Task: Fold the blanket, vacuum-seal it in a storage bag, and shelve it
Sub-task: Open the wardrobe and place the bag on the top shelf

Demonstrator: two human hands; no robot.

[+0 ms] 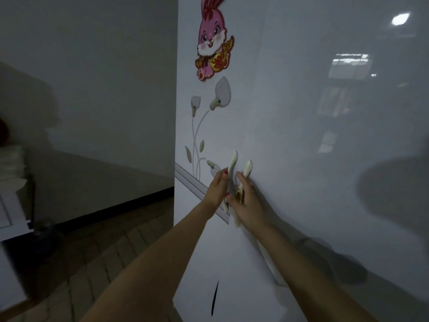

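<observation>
L hand (217,189), R hand (248,201) grip upright wardrobe handles (232,165).

Glossy white wardrobe (301,135) with pink rabbit sticker (212,45) and flower decals (209,108) | grey wall (92,77), dark skirting | herringbone wood floor (104,252) | dim light

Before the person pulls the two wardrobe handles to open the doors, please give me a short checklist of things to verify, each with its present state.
1. Left hand grips the left handle: ok.
2. Right hand grips the right handle: ok.
3. Wardrobe doors closed: ok.
4. Floor before the doors free for the swing: cannot tell.
5. Sealed blanket bag within reach: cannot tell, not in view.
6. Shelf space inside: cannot tell, hidden.
</observation>
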